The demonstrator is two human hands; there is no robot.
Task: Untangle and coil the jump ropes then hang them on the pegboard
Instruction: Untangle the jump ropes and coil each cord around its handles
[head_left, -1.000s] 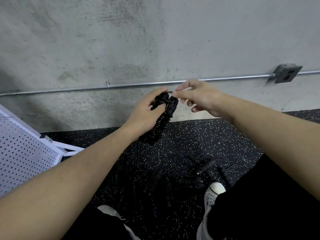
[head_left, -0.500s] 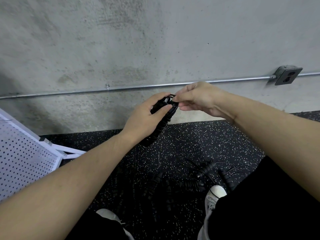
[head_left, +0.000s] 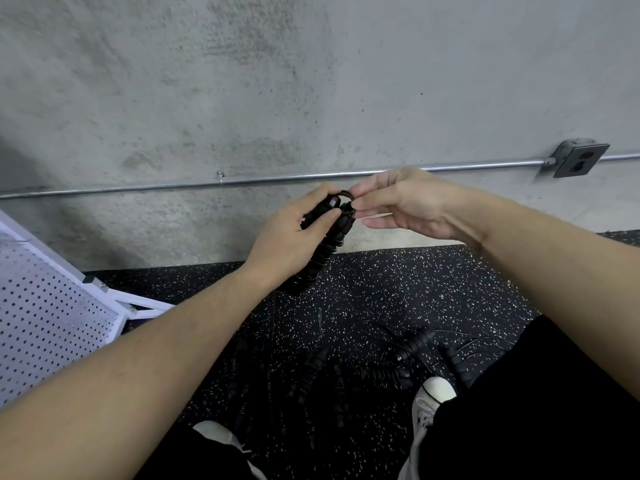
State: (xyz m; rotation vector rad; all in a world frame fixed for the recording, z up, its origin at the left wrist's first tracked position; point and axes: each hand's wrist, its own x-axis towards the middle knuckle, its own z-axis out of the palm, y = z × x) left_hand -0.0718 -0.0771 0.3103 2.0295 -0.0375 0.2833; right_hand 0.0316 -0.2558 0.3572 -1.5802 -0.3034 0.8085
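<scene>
Two handles [head_left: 323, 244] of one jump rope, held side by side with its thin cord wound round them, sit in the left hand [head_left: 294, 237], whose fingers and thumb are curled round the bundle at chest height in front of a concrete wall [head_left: 311, 81]. At the bundle's top end the right hand [head_left: 408, 202] pinches a small loop of cord [head_left: 346, 199] between thumb and forefinger, the other fingers loosely extended below. The step in hand looks like the finish of coiling this rope: the last turn of cord is being tucked or looped over the handle tips so the wrap will hold. Whether the loop is already seated I cannot tell, since the black cord blurs into the black handles. More ropes [head_left: 374, 368] lie tangled on the speckled floor [head_left: 398, 289] between the shoes [head_left: 434, 393], handles and thin cords crossing one another, so most of the task seems left to do. The pegboard [head_left: 45, 313] leans low on the left, well apart from both hands. Next, the right hand would need to pull the loop snug without loosening the wraps, while the left hand keeps the grip firm; then the bundle must travel left to a peg, none of which shows clearly from here.
</scene>
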